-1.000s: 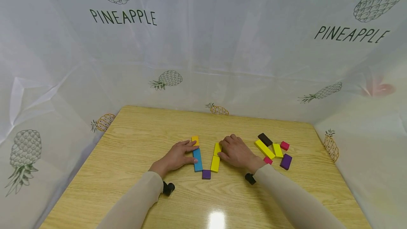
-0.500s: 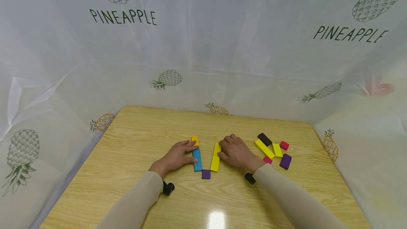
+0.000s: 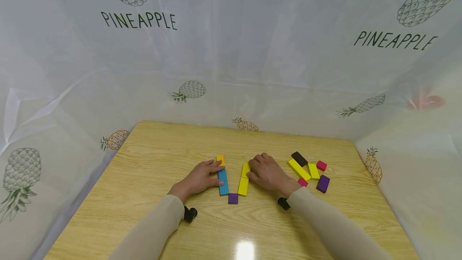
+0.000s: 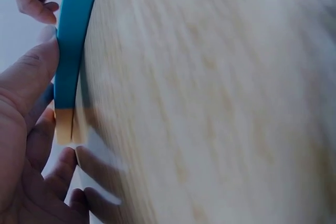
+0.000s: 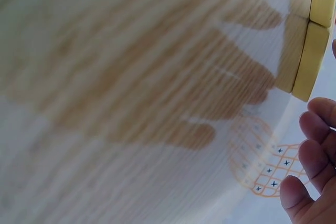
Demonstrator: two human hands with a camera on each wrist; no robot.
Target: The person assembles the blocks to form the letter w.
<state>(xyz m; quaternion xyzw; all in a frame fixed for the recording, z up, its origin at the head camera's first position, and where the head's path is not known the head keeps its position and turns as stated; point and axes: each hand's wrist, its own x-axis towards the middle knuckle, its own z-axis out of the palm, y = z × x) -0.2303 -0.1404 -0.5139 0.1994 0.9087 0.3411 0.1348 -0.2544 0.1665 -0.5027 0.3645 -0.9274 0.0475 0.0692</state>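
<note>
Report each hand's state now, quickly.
Left hand: open, thumb against the blue block.
Right hand: open, fingers loosely bent beside the far yellow block; contact unclear.

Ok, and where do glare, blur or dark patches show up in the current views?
Head: white glare on the table near the bottom edge; left wrist: wood grain soft and blurry, edges of the blue block clearer; right wrist: a dark hand-shaped patch, perhaps a reflection, near two yellow blocks.
</note>
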